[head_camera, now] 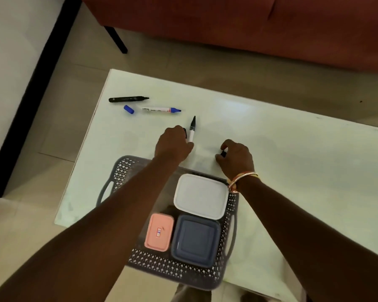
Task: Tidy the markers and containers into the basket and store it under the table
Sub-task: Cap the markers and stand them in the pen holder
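A white bench (271,149) carries a grey perforated basket (172,269) at its near edge, part of the basket hanging past the edge toward the person. Inside the basket lie three lidded containers: a white container (201,196) at the far right, a blue-grey container (195,240) just in front of it, and a smaller pink container (159,234) to the left of the blue-grey one, with a small label on its lid.

Both arms reach over the basket to the bench beyond it. The left hand (174,143) is closed around the white barrel of an uncapped black-tipped marker (192,128), whose tip points away from the person. The right hand (236,156) is curled, knuckles up, with its fingertips pinched on a small dark thing (223,153) that is mostly hidden; what it is cannot be told. A bangle (241,179) sits on the right wrist.

Further left on the bench, well apart from the hands, lie an all-black marker (128,99), a blue marker (160,110) with its tip bare, and, just beside its back end, a loose blue cap (128,109). Beyond the bench stands a reddish sofa (249,25) on a tiled floor (26,225).
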A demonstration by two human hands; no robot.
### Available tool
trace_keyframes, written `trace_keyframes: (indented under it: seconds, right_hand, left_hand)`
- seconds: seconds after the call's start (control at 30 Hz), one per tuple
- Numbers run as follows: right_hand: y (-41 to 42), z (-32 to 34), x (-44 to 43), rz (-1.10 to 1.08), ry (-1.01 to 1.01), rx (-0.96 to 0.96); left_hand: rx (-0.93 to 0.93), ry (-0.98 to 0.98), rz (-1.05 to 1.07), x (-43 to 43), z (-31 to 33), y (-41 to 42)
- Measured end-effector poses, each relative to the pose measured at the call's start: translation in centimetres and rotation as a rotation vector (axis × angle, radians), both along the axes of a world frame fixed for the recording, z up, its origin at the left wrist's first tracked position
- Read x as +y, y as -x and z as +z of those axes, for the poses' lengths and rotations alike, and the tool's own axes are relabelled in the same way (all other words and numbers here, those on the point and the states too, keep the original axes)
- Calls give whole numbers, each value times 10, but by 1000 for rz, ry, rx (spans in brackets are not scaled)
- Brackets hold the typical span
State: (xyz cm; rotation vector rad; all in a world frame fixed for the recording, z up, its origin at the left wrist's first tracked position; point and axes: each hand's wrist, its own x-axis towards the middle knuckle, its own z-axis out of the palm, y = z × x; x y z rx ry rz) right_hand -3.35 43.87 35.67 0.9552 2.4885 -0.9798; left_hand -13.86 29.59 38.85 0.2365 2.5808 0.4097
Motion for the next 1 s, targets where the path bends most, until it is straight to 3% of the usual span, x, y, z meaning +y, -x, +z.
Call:
trace_keyframes:
  seconds: [0.1,0.23,0.47,0.63,0.83,1.0]
  right_hand:
    - [1,0,-5,-71,11,9]
    - [-9,4,-3,-262,81,65]
    - [-26,29,25,-702,456,360]
    - [-36,52,55,-661,426,417]
    - [-57,70,76,-577,450,378]
    - [-79,80,92,-631,400,419]
  left_hand:
    - [13,123,-147,8,-7,0]
    - [34,147,-225,21,-8,-2]
    - [29,-33,-495,26,-4,-30]
    - [127,-106,-607,30,4,-51]
    - [163,-146,-594,50,19,-69]
    - [186,-156,-596,66,31,-88]
